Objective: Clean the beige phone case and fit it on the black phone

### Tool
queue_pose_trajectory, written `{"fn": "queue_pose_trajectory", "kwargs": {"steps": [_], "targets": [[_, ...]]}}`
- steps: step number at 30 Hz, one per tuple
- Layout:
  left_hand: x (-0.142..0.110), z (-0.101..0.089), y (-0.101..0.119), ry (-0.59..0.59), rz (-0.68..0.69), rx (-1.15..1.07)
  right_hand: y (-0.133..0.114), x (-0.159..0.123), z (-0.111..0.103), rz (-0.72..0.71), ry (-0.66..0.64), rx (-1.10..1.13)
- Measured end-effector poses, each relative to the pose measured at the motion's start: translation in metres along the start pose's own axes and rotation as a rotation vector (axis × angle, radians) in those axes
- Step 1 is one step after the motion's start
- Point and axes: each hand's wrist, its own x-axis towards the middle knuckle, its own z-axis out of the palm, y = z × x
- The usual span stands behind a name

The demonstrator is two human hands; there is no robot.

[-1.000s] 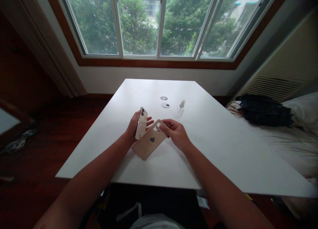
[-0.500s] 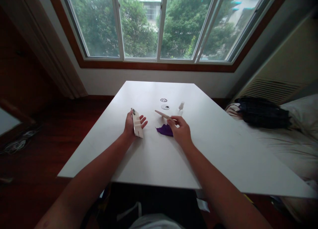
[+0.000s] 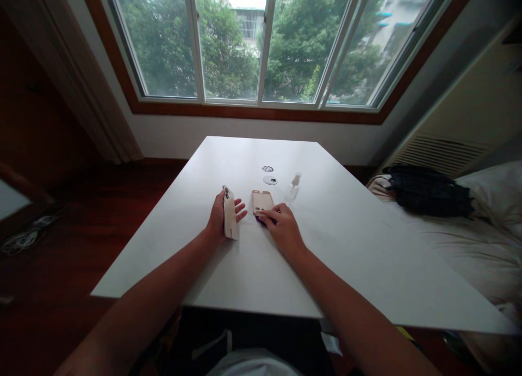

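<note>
— On the left of the white counter, what is the left hand doing?

— It is clasped around a pale phone, held on edge with the camera lenses at the far end. The thumb is behind it and the fingers are spread loosely on the near side, so the phone is in the air or just touching the counter; I cannot tell which.

— And the phone itself, is it bare?

— It looks bare. The beige case lies flat on the counter just to the right, apart from the phone, so as I read it the case is off and set down. Nothing shows any cleaning begun.

— What about the right hand?

— Its fingertips rest at the near end of the case, over a scrap of purple cloth that peeks out under them. Whether the fingers pinch the cloth or only press on it I cannot say.

— Anything further right?

— A small clear spray bottle stands upright beyond the right hand, untouched, with two round cable holes to its left.

— What is hard to make out?

— Most of the cloth is hidden under the hand and case. The phone's screen faces away, and the bottle's contents are too small to judge.
</note>
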Motion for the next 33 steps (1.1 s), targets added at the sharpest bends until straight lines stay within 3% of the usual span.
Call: {"fn": "queue_pose_trajectory", "kwargs": {"steps": [5, 13, 18, 21, 24, 27, 33], "targets": [[-0.002, 0.003, 0.002, 0.013, 0.016, 0.021, 0.0, -0.002, 0.004, -0.001, -0.05, 0.108], [-0.004, 0.007, 0.007, 0.081, 0.056, 0.064, -0.017, -0.005, -0.006, -0.181, -0.236, 0.088], [0.0, 0.008, 0.014, 0.12, 0.105, 0.062, -0.04, -0.005, -0.032, -0.409, -0.567, 0.121], [0.009, 0.003, 0.017, 0.119, 0.133, 0.065, -0.044, -0.003, -0.046, -0.427, -0.72, 0.173], [0.02, -0.002, 0.017, 0.118, 0.114, 0.079, -0.038, 0.002, -0.06, -0.399, -0.789, 0.243], [0.026, -0.003, 0.017, 0.139, 0.154, 0.111, -0.027, 0.009, -0.065, -0.326, -0.713, 0.194], [0.024, 0.001, 0.011, 0.143, 0.227, 0.169, 0.014, 0.016, -0.049, -0.006, -0.362, -0.084]]}}
